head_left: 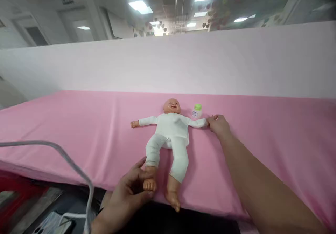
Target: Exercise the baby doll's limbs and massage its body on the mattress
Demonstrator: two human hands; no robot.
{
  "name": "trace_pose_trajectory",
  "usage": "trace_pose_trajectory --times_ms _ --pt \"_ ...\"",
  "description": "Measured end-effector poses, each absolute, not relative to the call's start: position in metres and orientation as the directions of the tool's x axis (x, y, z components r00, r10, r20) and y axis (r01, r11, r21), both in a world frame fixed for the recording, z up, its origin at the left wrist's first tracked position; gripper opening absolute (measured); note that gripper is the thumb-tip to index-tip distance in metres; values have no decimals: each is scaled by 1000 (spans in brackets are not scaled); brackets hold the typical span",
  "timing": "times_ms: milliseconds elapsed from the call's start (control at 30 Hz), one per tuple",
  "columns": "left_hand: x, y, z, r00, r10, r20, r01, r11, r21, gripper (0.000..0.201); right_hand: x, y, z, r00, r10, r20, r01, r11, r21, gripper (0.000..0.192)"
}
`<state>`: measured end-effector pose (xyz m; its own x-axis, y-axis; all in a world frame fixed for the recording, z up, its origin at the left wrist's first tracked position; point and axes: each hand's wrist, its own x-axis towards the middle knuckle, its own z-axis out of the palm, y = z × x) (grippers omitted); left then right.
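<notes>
From afar, I am pinching the doll (pixel 171 136) by a foot (pixel 150 185) with my left hand (pixel 123 194) and an arm's end with my right hand (pixel 220 126), as it is lying face-up, already clothed but barefoot, on pink sheeting (pixel 91 125).

Bare left hand (pixel 124 197) low and close, bare right hand (pixel 219 125) stretched out ahead.
I see the left's thumb and fingers curved in a clasp; the bare right forearm (pixel 249 167) slants inward, fingertips pinched.
</notes>
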<state>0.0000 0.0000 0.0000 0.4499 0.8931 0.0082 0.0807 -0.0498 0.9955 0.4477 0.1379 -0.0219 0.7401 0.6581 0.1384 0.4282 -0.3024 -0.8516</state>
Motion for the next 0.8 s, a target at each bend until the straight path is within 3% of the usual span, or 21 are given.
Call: trace_pose_trajectory --times_ms 167,267,400,500,600,700,800 --pt "9 10 18 440 891 110 67 -155 986 33 421 132 -3 687 644 337 535 -133 -834 61" --pt "24 25 28 421 887 191 23 -220 975 33 388 124 8 542 666 512 662 37 -749 57" --pt "48 52 36 442 859 259 -101 -239 966 32 350 117 14 158 756 635 842 232 -486 38" --pt "63 70 38 447 858 253 -140 -212 967 33 337 119 14 -124 785 608 895 352 -272 24" --pt "72 82 38 437 865 249 -119 -218 969 36 333 123 13 -299 760 577 879 455 -144 17" --pt "73 83 38 448 862 238 -110 -211 971 38 334 123 12 -301 756 581 869 469 -160 16" --pt "62 69 40 457 856 240 -80 -229 970 34 341 120 11 -153 789 596 846 416 -334 16"
